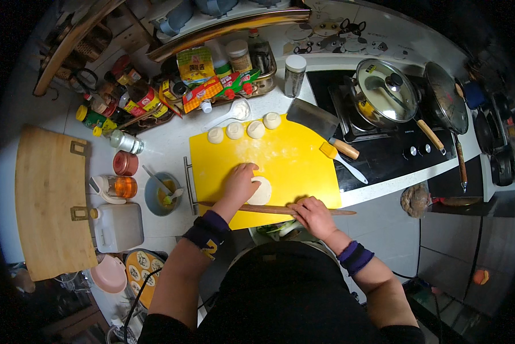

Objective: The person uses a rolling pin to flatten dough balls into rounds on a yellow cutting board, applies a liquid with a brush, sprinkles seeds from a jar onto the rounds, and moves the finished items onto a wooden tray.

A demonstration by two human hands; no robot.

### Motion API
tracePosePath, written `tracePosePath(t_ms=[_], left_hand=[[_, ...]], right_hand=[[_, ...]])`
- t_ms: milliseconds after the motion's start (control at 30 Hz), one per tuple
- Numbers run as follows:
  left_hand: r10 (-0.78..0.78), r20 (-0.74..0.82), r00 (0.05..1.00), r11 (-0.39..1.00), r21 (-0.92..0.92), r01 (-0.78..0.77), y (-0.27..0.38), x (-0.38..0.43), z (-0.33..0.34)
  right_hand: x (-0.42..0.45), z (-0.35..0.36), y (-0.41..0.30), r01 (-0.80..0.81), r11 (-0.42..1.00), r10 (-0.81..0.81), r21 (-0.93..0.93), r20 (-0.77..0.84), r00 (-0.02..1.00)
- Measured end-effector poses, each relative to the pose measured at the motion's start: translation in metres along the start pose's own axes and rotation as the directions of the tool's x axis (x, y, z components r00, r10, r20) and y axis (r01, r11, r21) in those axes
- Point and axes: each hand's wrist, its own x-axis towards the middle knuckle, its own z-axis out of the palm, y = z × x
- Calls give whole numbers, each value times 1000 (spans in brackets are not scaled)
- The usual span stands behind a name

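Note:
A flat round dough disc [260, 191] lies near the front of a floured yellow mat [300, 172]. At its upper left edge is my left hand [240, 184], with the thumb on the dough and the other fingers bent beyond it. My right hand [315, 216] grips a thin wooden rolling pin [262, 209] towards its right end. The pin lies across the mat's front, just below the disc, and passes by my left wrist. Several dough balls, among them one [256, 129], sit in a row along the mat's back edge.
A cleaver [313, 118] and a yellow silicone brush [345, 162] lie at right, by a hob holding a lidded pot [384, 92]. Left of the mat stand a grey bowl [150, 198] and a plastic jug [119, 228]. Sauce bottles [143, 94] and a flour spoon [240, 111] are behind.

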Motion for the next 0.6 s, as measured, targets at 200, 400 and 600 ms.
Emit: tracePosePath(t_ms=[200, 400, 600], left_hand=[[-371, 279, 886, 920, 241, 309, -1, 5, -27], [-282, 55, 958, 913, 322, 250, -27, -48, -27], [85, -149, 985, 926, 377, -22, -64, -71, 7]], right_hand=[[-1, 4, -4, -25, 1000, 25, 16, -18, 1000], [3, 14, -2, -41, 998, 44, 43, -53, 998], [33, 15, 7, -73, 992, 65, -106, -79, 995]])
